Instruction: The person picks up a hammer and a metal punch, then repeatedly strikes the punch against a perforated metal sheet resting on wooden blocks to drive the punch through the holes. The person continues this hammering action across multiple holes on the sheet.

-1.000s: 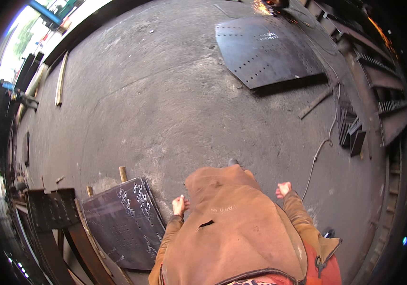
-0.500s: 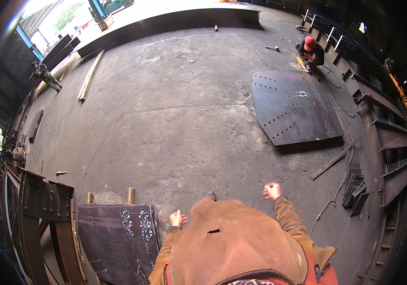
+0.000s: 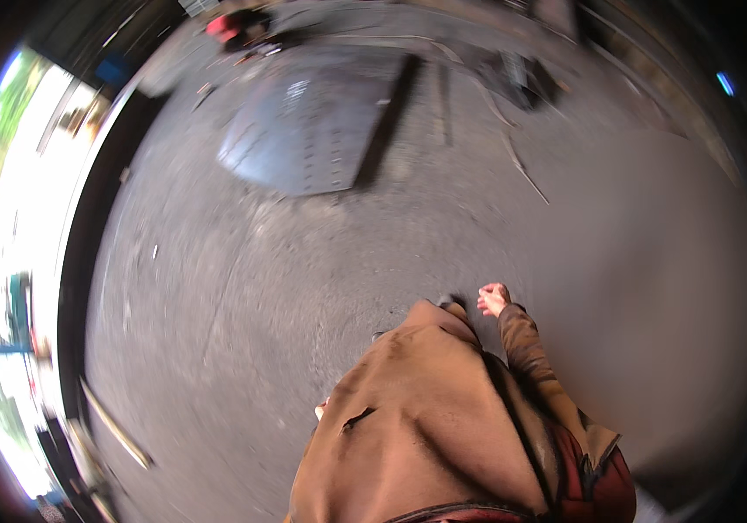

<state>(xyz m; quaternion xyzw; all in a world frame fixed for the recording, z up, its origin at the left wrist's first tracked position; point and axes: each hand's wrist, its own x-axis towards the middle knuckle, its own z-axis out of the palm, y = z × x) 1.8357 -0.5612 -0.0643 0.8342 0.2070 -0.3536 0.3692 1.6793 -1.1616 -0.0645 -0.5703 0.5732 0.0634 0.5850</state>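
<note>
My right hand [image 3: 494,299] hangs over the concrete floor, in front of me and a little to the right. Its fingers are loosely curled and somewhat apart, with nothing seen in them. Only a sliver of my left hand [image 3: 322,408] shows past the left edge of my brown work apron [image 3: 417,410]; its fingers are hidden. The apron has a small dark tear. Neither hand touches any object that I can see. One dark boot [image 3: 453,303] pokes out beyond the apron.
A large drilled steel plate [image 3: 308,131] lies ahead, with a person in a red cap [image 3: 229,28] crouched beside its far end. A cable [image 3: 513,148] trails on the floor to the right of it. A wooden beam [image 3: 116,424] lies at lower left. A grey blur covers the right.
My view has swung to the right, so the drilled plate now sits left of centre. My left hand has slipped mostly behind the apron. The plate stack at lower left has left the view.
</note>
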